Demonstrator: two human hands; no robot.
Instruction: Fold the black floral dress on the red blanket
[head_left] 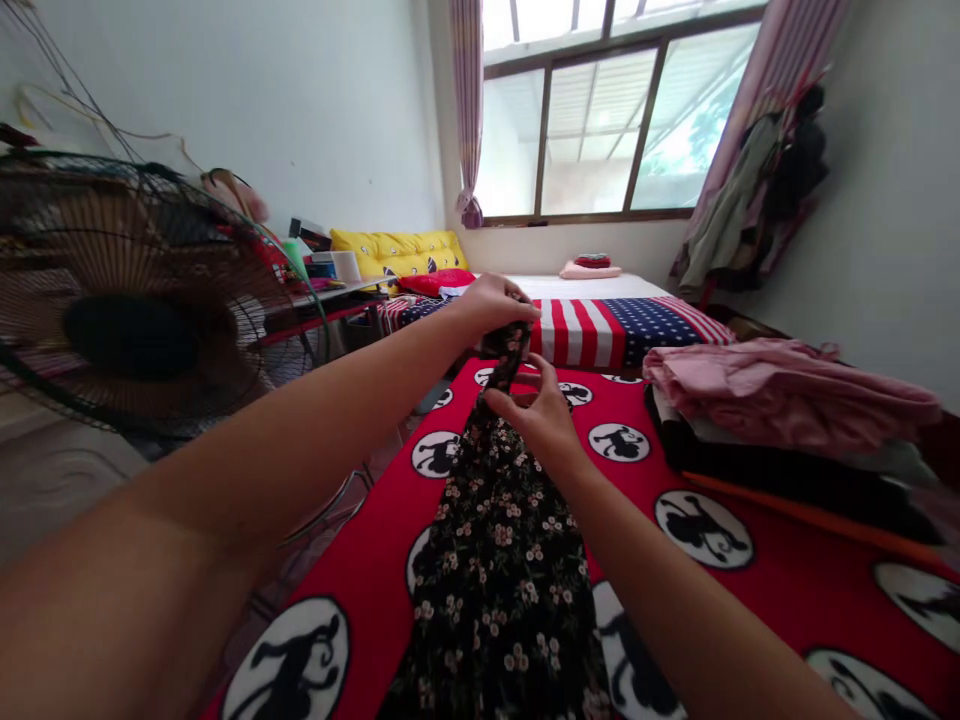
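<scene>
A black dress with small pale flowers (pixel 502 540) hangs and spreads down over the red bedcover (pixel 600 510), narrow at the top and wide at the bottom. My left hand (pixel 496 303) is closed on its gathered upper end, held up above the bed. Just below, my right hand (pixel 541 415) curls its thumb and fingers around the narrow part of the cloth. Part of the fabric between the hands is hidden by the fingers.
Folded clothes (pixel 787 400), pink on top of black, are piled at the right. A large fan (pixel 127 330) stands at the left. Beyond are a flag-patterned cloth (pixel 585 332), a yellow cushion (pixel 409 252) and hanging clothes (pixel 739 200) by the window.
</scene>
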